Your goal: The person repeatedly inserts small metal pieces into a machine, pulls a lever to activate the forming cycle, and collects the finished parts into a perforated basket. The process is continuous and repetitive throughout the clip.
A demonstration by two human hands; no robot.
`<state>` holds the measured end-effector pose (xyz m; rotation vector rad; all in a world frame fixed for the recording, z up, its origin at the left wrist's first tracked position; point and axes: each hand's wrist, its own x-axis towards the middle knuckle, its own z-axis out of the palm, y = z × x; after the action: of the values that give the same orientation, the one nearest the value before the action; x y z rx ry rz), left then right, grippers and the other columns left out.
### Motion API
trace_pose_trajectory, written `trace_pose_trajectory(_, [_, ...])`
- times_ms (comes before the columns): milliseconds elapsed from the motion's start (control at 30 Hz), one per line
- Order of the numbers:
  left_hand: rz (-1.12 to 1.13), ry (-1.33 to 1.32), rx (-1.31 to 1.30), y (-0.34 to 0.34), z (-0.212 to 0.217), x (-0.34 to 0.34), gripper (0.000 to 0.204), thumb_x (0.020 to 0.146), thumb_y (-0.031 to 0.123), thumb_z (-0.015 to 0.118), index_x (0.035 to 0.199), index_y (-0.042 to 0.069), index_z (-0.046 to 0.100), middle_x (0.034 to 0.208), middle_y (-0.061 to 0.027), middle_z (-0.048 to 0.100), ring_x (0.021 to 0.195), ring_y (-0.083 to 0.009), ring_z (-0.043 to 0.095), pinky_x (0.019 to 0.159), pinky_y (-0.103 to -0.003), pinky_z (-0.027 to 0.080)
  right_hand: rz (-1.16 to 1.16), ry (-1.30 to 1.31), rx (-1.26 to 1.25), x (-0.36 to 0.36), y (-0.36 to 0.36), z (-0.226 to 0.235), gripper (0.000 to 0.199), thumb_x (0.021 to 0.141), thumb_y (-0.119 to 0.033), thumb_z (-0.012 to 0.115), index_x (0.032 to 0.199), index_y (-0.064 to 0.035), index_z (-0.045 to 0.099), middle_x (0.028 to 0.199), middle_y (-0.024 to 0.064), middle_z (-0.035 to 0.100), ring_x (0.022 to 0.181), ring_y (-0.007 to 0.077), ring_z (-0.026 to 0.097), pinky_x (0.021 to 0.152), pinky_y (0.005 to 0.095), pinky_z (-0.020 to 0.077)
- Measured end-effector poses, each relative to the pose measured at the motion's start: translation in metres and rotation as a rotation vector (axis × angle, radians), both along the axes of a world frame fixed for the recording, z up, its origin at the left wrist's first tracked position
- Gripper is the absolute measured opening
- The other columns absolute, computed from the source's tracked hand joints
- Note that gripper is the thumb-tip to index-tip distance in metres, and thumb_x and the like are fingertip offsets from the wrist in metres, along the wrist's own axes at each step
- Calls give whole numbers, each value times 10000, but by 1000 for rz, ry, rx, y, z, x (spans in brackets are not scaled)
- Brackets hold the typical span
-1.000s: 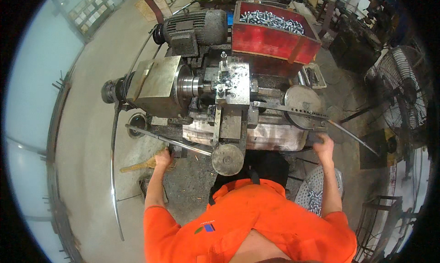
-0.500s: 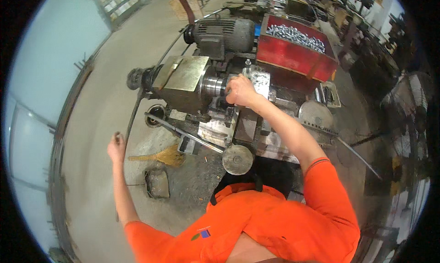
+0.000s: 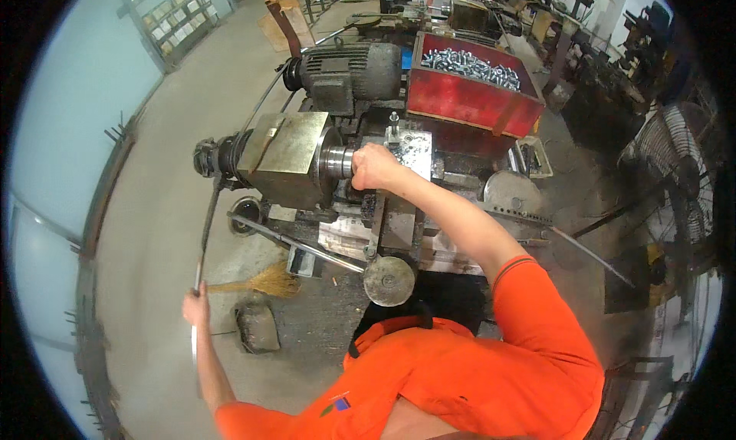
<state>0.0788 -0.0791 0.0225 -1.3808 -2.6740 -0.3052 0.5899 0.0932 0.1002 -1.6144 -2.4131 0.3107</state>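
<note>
At a small lathe, my right hand (image 3: 374, 166) is closed right at the front of the shiny spindle nose (image 3: 335, 164). What its fingers hold, if anything, is hidden behind the hand. Down on the left, my left hand (image 3: 197, 308) wraps around a long metal lever (image 3: 205, 244), which runs up to the rear end of the headstock (image 3: 287, 168). Beside my right hand sits the tool block (image 3: 412, 152), with a bolt standing up from it. A brush-like tool with a flat handle (image 3: 270, 139) lies on top of the headstock.
Behind the lathe stand an electric motor (image 3: 349, 72) and a red bin (image 3: 475, 103) of small shiny metal parts. A bar with a round disc (image 3: 389, 280) juts toward me. A straw broom (image 3: 268, 280) and a dustpan-like container (image 3: 257, 325) lie on the floor. A fan (image 3: 675, 152) stands right.
My left hand has moved down and now grips the lever, which has swung slightly. My right hand stays at the spindle nose. The whole view has shifted a little.
</note>
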Motion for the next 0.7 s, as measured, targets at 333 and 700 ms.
trace_pose_trajectory(333, [42,-12,39,-35,11,117,351,735,384,632,777,38,593,741,-171,633,735,-383,612,663,-466,471,20,5,157,3,-2,-7,227,523,-197,618,650,-14,662,672,204,622,716,364,630,699,394,522])
trace_pose_trajectory(700, [-526,-710,-36,27,31,66,166,775,105,637,793,-31,544,615,-67,531,503,-150,552,451,-292,473,-484,36,628,200,-41,95,574,584,-183,612,1155,-133,585,1342,203,373,1158,402,422,969,414,380])
